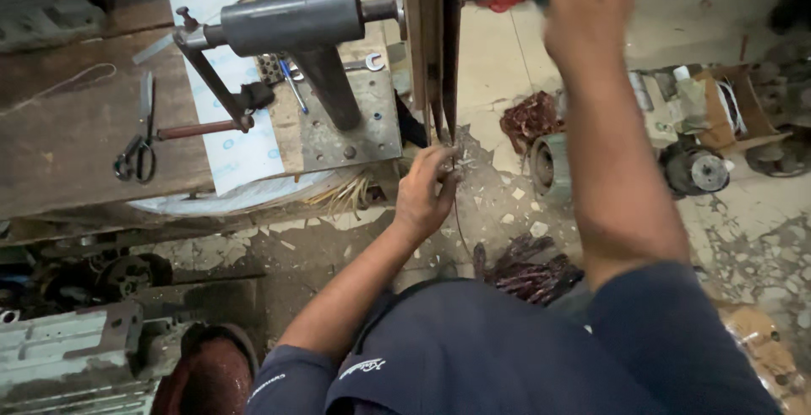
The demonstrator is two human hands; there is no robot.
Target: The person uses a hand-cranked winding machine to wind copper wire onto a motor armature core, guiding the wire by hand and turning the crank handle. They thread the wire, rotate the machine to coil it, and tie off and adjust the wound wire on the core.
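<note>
L hand (429, 187) pinched on thin wire (457, 212) below winder disc (431, 43); R hand (583, 9) raised, blurred, grip unclear.

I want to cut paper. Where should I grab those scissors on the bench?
Take the scissors by the black finger loops at their near end, coming from the bench's front edge. They lie flat, blades pointing away, with bare wood around the loops.

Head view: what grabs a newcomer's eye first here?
The grey hand-crank winding machine bolted to the wooden bench at upper left, with black scissors lying left of it. At centre, the left hand pinches thin wire at the lower edge of the upright wooden former, while the right hand is raised and blurred at the top. Below, the cracked floor holds a motor stator and old copper coils.
</note>
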